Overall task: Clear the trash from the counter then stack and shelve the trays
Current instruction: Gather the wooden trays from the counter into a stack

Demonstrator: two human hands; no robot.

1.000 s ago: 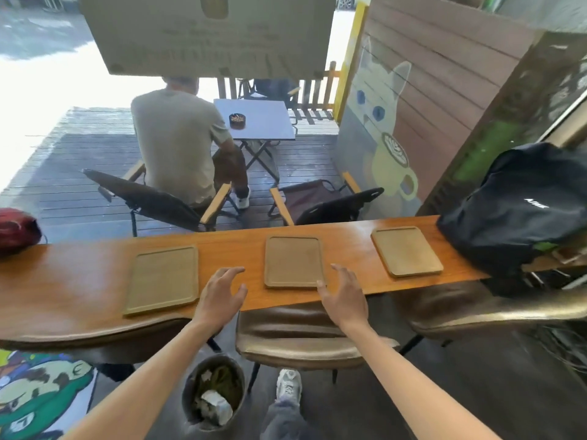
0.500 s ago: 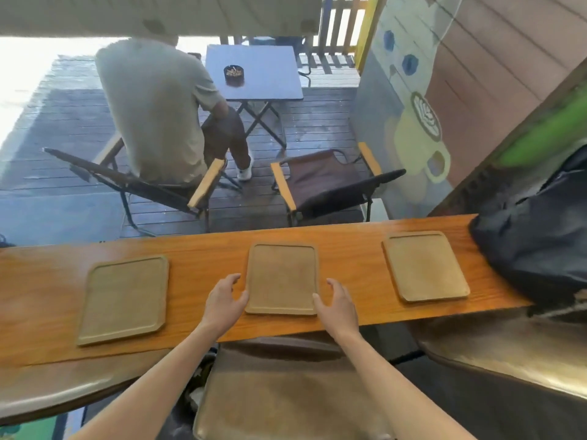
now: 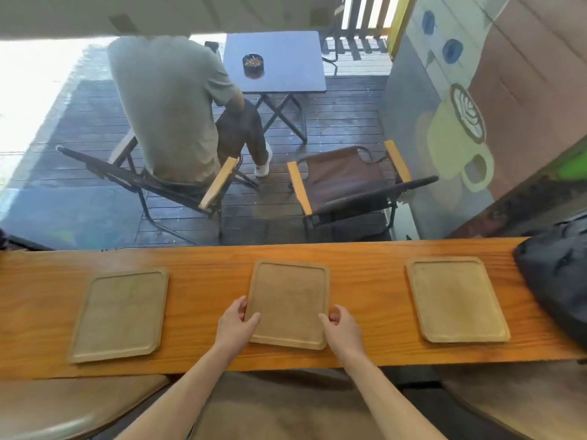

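Observation:
Three flat brown trays lie in a row on the long wooden counter [image 3: 206, 258]. My left hand [image 3: 236, 325] grips the left edge of the middle tray [image 3: 287, 300], thumb on top near its front corner. My right hand [image 3: 341, 328] holds the same tray's right edge. The tray still rests flat on the wood. The left tray [image 3: 120, 312] and the right tray [image 3: 455, 296] lie untouched on either side. No trash shows on the counter.
A black bag [image 3: 559, 274] sits on the counter's right end, close to the right tray. Brown padded stools [image 3: 286, 408] stand below the counter's near edge. Beyond the glass a person [image 3: 171, 103] sits on a folding chair by a small table [image 3: 276, 58].
Both hands moved forward from the counter's near edge and closed on the two sides of the middle tray. My view tilted down and closer to the counter.

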